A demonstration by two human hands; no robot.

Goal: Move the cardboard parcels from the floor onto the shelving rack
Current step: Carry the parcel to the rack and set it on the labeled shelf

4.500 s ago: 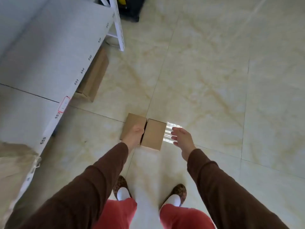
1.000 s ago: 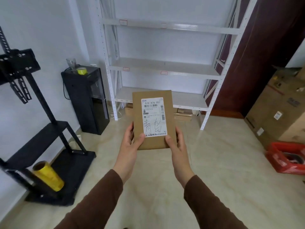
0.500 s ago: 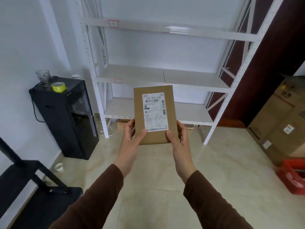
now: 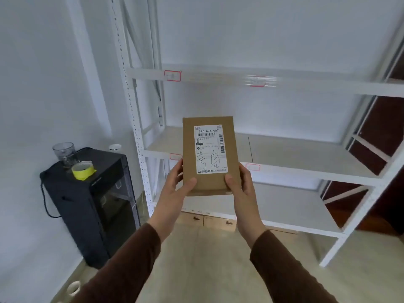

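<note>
A flat brown cardboard parcel (image 4: 208, 182) with a white shipping label is held upright in front of me, label facing me. My left hand (image 4: 175, 189) grips its lower left edge and my right hand (image 4: 239, 189) grips its lower right edge, thumbs on the front. Behind it stands the white shelving rack (image 4: 306, 169); the shelves I can see are bare. The parcel overlaps the middle shelf's front edge in view. Two more cardboard boxes (image 4: 205, 220) lie on the floor under the bottom shelf.
A black cabinet (image 4: 91, 206) stands left of the rack, with a clear jug (image 4: 64, 153) and a yellow tape roll (image 4: 84, 170) on top. A white cup (image 4: 73, 287) sits on the floor at lower left. Dark wood panelling (image 4: 380, 132) is at the right.
I have come closer to the rack, which now fills the view. The parcel stays upright in both hands, held slightly higher against the middle shelf. Earlier, my hands were at two parcels on the floor.
</note>
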